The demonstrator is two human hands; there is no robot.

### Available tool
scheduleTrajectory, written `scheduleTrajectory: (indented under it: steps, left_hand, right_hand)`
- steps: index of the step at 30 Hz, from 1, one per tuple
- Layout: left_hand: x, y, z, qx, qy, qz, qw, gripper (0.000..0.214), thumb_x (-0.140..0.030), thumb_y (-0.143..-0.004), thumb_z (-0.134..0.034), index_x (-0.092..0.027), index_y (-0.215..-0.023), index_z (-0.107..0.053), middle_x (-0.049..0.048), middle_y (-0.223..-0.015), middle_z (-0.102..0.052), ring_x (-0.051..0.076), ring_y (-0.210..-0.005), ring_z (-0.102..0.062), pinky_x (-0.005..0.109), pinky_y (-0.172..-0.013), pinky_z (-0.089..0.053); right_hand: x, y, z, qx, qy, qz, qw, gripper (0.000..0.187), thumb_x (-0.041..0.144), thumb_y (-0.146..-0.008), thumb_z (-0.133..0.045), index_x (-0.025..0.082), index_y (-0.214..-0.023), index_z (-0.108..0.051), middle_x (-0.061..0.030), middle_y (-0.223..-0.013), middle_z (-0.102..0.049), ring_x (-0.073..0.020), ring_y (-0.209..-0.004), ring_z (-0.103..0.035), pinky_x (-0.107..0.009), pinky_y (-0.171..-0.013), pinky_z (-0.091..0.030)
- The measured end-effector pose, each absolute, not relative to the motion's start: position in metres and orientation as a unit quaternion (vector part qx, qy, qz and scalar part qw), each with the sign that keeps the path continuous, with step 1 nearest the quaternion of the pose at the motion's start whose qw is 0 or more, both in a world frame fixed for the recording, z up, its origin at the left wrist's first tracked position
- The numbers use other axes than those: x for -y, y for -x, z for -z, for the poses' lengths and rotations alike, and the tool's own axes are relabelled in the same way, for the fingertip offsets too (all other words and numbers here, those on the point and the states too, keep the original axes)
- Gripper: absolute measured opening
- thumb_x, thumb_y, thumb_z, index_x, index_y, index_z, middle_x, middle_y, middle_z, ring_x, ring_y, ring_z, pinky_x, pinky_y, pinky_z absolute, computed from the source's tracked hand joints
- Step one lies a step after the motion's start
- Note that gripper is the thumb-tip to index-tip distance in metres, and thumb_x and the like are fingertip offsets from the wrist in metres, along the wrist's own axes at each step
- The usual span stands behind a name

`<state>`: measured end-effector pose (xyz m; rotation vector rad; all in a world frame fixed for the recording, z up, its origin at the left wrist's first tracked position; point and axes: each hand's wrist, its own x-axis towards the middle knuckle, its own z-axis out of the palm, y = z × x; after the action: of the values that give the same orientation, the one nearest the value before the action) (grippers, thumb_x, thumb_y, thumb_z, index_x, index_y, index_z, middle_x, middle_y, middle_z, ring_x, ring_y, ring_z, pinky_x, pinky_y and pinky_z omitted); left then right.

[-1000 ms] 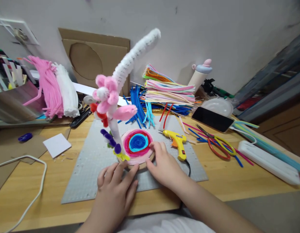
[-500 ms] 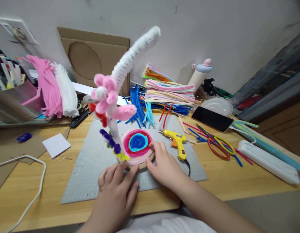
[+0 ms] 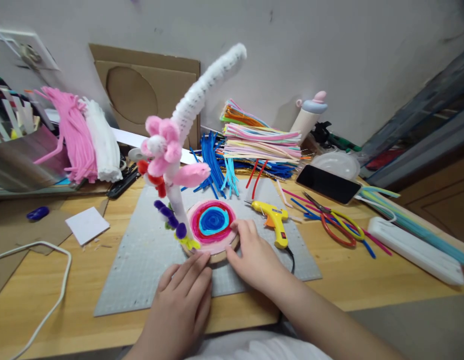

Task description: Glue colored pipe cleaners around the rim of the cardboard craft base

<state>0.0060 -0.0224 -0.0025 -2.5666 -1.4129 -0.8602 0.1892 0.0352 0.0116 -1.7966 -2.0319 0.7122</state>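
Observation:
A round wooden base covered with a pink, red and blue spiral of pipe cleaners stands on a grey mat. From its left edge rises a white fuzzy stem carrying pink flowers, a red one and small purple ones. My left hand lies on the mat with its fingers stretched out, the tips touching the base's near rim. My right hand curls round the base's right rim, thumb at the front, fingers at the side.
A yellow glue gun lies right of my right hand. Behind it are stacks of coloured pipe cleaners, a phone, scissors and a white power strip. Pink and white bundles, cardboard and a white cable are on the left.
My left hand's fingers have straightened and shifted slightly right along the base's near rim. The right hand and the flower piece have hardly moved.

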Motion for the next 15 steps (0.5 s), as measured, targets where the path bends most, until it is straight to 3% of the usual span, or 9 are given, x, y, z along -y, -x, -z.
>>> scheduleTrajectory:
  steps: [10, 15]
  left_hand:
    - [0.0166, -0.0093, 0.002, 0.444, 0.854, 0.268, 0.038, 0.025, -0.018, -0.094, -0.044, -0.02, -0.107, -0.065, 0.0033, -0.128, -0.064, 0.019, -0.115, -0.06, 0.034, -0.096, -0.034]
    - [0.0162, -0.0089, 0.009, 0.448, 0.855, 0.26, 0.024, 0.024, -0.021, -0.095, -0.044, -0.022, -0.108, -0.064, 0.0012, -0.131, -0.062, 0.019, -0.118, -0.059, 0.035, -0.099, -0.032]
  right_hand:
    - [-0.0374, -0.1887, -0.0109, 0.715, 0.636, -0.239, 0.168, 0.037, 0.025, -0.083, -0.053, 0.021, -0.119, -0.046, -0.0089, -0.114, -0.05, -0.0239, -0.088, -0.064, -0.034, -0.073, -0.046]
    - [-0.033, -0.1925, -0.0065, 0.706, 0.622, -0.255, 0.224, 0.034, 0.023, -0.082, -0.055, 0.021, -0.115, -0.046, -0.0082, -0.114, -0.049, -0.0214, -0.09, -0.061, -0.032, -0.074, -0.047]
